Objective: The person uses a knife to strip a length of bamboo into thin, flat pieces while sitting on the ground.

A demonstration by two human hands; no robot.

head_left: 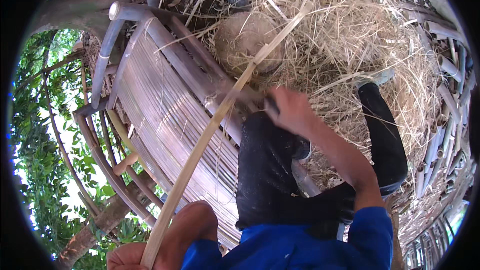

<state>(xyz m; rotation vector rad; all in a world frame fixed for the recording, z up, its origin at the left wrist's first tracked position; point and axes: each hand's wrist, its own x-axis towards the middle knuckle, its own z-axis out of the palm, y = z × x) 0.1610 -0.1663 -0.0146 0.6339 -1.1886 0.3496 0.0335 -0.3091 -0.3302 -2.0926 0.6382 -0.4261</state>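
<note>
My left hand [125,257] closed round near part of pale strip [195,156], beside near end of slatted bench [155,97]. Strip slants across bench, over its right edge, far part above shavings [350,35]. My right hand [291,111], just past that edge, wrapped round blurred dark-handled tool [272,104]; contact with strip unclear. Right of bench, elbow room toward stacked poles [450,69].

A slatted bamboo platform [160,102] spans the left centre. Green foliage [32,90] fills the far left, and pale shavings [345,30] lie heaped at upper right. Bamboo poles [451,69] lie stacked along the right edge; a brown log [112,215] slants at lower left.
</note>
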